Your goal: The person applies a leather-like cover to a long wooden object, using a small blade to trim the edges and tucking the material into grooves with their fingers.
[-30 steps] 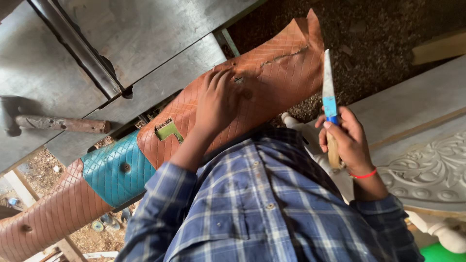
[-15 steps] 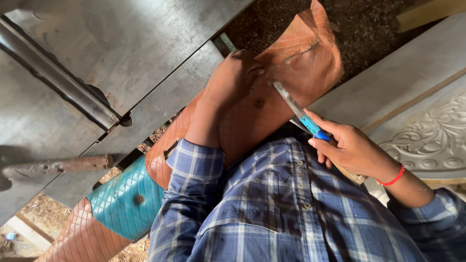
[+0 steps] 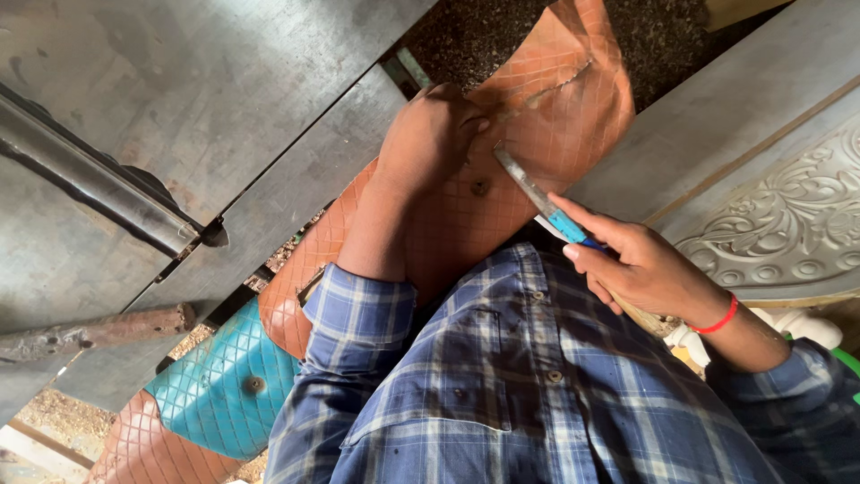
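A long quilted leather panel (image 3: 555, 116), brown with a teal section (image 3: 215, 394), lies across my lap and over a grey metal machine table (image 3: 224, 108). My left hand (image 3: 430, 134) presses on the brown leather near a small button, fingers curled at the edge of a slit. My right hand (image 3: 640, 264) grips a knife (image 3: 537, 202) with a blue-taped handle; its blade tip touches the leather just beside my left fingers. A red band circles my right wrist.
A carved white-grey ornamental panel (image 3: 779, 215) stands at the right. A rusty metal rod (image 3: 90, 332) lies below the machine table at the left. Sawdust-covered ground (image 3: 484, 36) shows at the top. My blue plaid shirt fills the lower middle.
My right hand has swung the knife from pointing upward, away from the leather, down to the leather beside my left hand. My left hand has slid along the panel toward the slit.
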